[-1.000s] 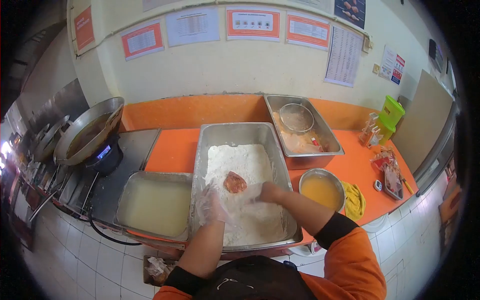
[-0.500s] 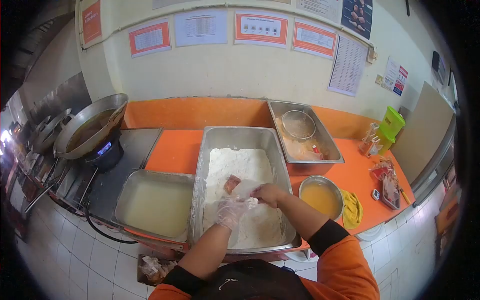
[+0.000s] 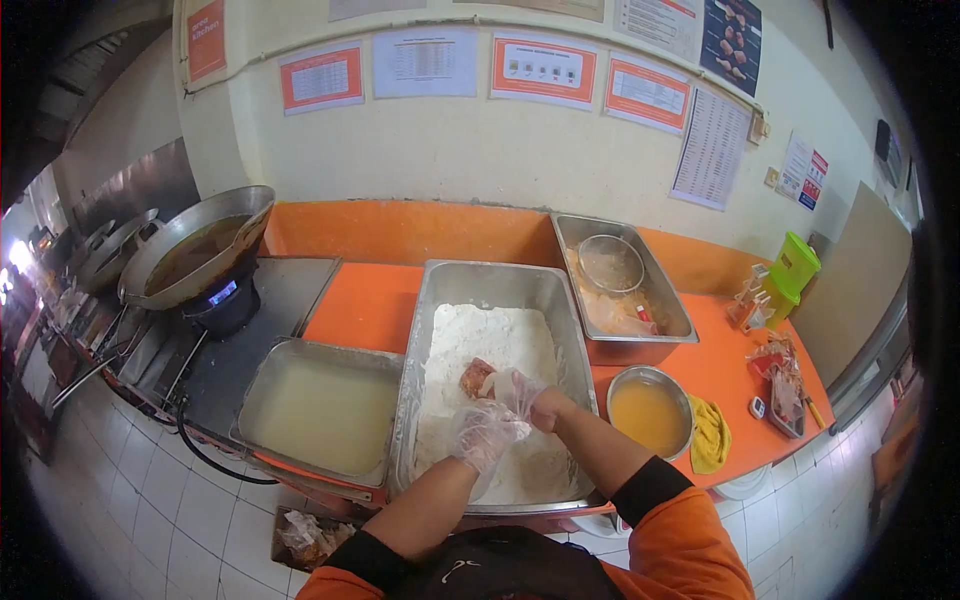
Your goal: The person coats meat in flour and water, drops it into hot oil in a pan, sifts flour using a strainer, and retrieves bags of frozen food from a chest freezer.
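Reddish meat piece [image 3: 478,379] — beyond left hand [image 3: 484,436], beside right hand [image 3: 519,393]

place: working kitchen | upper left: "area kitchen" sign [image 3: 206,40] | left: wok [image 3: 180,296] on burner [image 3: 225,308] | centre: steel pan [image 3: 495,280] of powder [image 3: 485,332]

High on the wall at far left, an orange sign [image 3: 206,40] reads "area kitchen" in white, while the print on the orange-bordered sheets [image 3: 543,70], the long white list [image 3: 711,148] and the dark poster [image 3: 732,45] at far right is too small to read.
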A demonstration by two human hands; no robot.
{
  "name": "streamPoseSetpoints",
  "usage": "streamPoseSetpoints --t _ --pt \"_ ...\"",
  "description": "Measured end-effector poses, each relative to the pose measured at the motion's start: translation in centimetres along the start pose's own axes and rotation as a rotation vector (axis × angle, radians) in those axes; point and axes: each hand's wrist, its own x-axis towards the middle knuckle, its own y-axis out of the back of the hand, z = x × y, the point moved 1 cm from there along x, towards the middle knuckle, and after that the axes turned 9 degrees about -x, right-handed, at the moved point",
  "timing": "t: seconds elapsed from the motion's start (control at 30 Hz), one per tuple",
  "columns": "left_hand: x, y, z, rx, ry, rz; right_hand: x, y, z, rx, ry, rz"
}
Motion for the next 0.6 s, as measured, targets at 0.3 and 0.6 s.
streamPoseSetpoints --t 0.3,0.6 --pt "0.1 -3.5 -0.5 0.119 -0.264 0.352 -2.4 -3.0 -5.2 0.538 0.028 0.044" --pt "0.9 -1.3 -5.0 0.217 -0.324 0.754 1.5 4.6 3.3 -0.533 0.03 0.169"
